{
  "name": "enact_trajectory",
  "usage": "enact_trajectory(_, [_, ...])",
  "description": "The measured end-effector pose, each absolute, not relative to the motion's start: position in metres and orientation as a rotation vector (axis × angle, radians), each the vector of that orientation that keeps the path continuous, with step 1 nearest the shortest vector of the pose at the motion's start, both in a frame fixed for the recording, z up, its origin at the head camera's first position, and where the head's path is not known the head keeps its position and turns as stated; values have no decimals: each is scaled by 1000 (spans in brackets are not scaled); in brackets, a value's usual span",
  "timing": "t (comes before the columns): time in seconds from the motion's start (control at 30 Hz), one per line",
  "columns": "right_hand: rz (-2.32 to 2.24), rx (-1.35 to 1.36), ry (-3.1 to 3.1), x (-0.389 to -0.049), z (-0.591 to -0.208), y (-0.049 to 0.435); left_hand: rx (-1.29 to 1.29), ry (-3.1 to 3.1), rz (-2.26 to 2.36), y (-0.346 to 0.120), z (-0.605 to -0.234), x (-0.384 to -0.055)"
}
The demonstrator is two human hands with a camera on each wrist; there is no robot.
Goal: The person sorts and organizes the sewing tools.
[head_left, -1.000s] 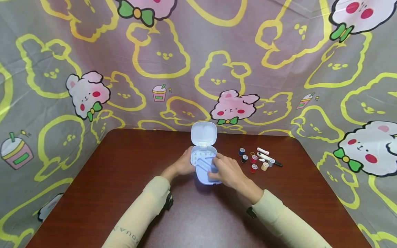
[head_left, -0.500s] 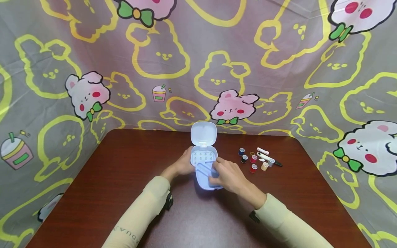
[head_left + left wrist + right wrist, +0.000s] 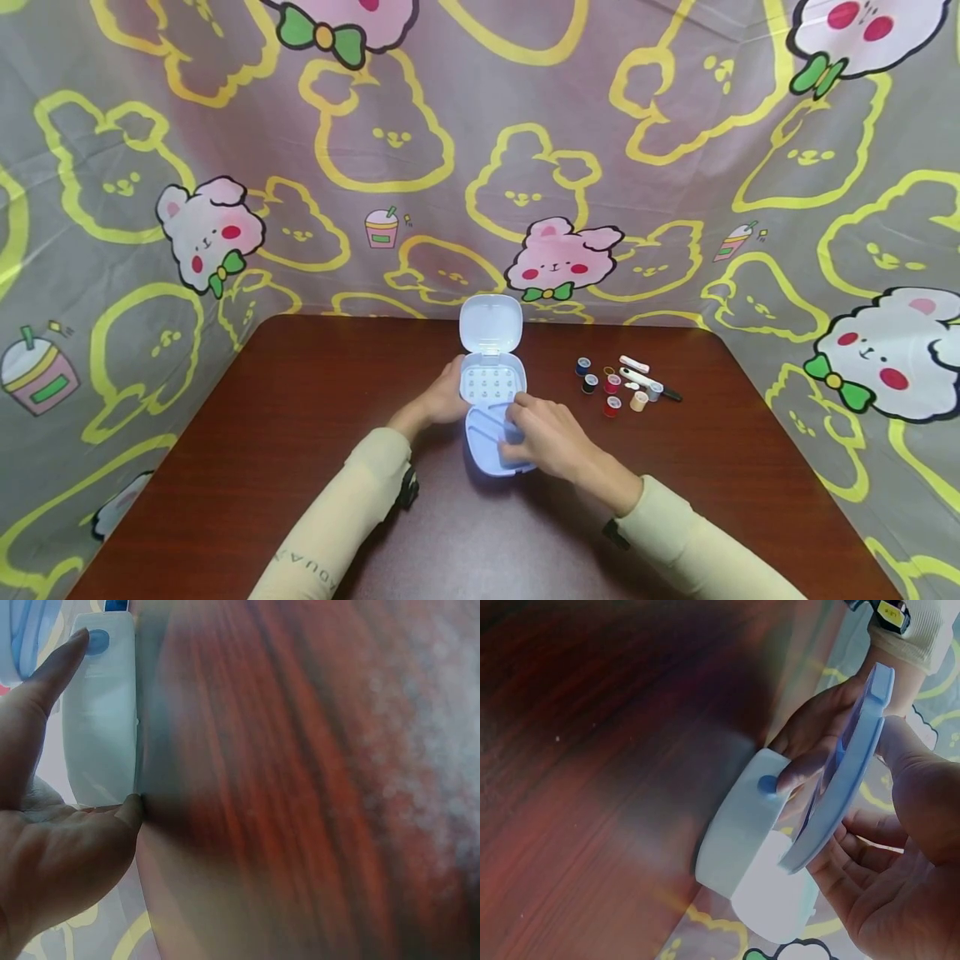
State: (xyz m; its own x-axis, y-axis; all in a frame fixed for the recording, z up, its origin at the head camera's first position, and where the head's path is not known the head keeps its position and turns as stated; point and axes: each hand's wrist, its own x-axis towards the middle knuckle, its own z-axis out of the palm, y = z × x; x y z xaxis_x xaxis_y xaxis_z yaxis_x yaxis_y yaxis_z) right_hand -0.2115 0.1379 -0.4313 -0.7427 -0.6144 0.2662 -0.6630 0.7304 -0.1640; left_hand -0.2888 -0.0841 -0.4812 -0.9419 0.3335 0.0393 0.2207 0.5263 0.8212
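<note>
A small white box stands on the table with its lid raised; rows of small pegs show on its floor. My left hand holds its left side, the thumb beside a blue button in the left wrist view. My right hand pinches a light-blue divided tray by its right side, in front of the box. In the right wrist view the tray is tilted on edge, apart from the box's front wall.
Right of the box lie navy, black, red, cream and grey thread spools. A pale pink strip-like item and a white tool with a black end lie among them. A patterned cloth hangs behind the table.
My right hand has drawn the tray toward me, off the box, uncovering more of the pegged floor. The left hand has stayed at the box.
</note>
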Motion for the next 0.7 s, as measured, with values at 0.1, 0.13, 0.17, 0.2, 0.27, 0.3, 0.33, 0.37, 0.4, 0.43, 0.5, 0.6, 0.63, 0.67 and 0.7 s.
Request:
enact_trajectory(0.1, [378,1028,-2749,-209,-431,137,446,2623,1383,-84,-481,-288])
enact_trajectory(0.13, [379,1030,-2752,-208,-431,137,441,2623,1378,-84,-481,-288])
enact_trajectory(0.17, [383,1032,-2754,-208,-431,137,442,2625,1374,-84,-481,-288])
enact_trajectory(0.2, [385,1034,-2754,-207,-431,137,441,2629,1365,-84,-480,-288])
enact_trajectory(0.27, [382,1036,-2756,-205,-431,137,450,2646,1351,-84,-480,-288])
enact_trajectory(0.3, [379,1036,-2757,-205,-431,137,456,2655,1341,-83,-480,-289])
enact_trajectory(0.33, [378,1035,-2758,-204,-432,137,462,2665,1334,-83,-480,-289])
enact_trajectory(0.37, [380,1036,-2758,-203,-432,137,467,2670,1333,-83,-480,-289])
enact_trajectory(0.4, [376,1036,-2757,-202,-432,136,470,2672,1334,-83,-480,-288])
enact_trajectory(0.43, [367,1037,-2756,-201,-432,136,475,2672,1337,-82,-480,-288])
enact_trajectory(0.5, [357,1042,-2758,-199,-433,136,485,2662,1352,-82,-480,-288])
enact_trajectory(0.6, [343,1053,-2770,-197,-435,136,487,2644,1380,-82,-480,-287])
enact_trajectory(0.63, [344,1055,-2778,-197,-436,135,484,2639,1385,-82,-480,-286])
enact_trajectory(0.67, [345,1057,-2786,-196,-437,135,481,2637,1390,-82,-480,-286])
enact_trajectory(0.7, [346,1058,-2796,-195,-437,135,479,2637,1391,-82,-480,-286])
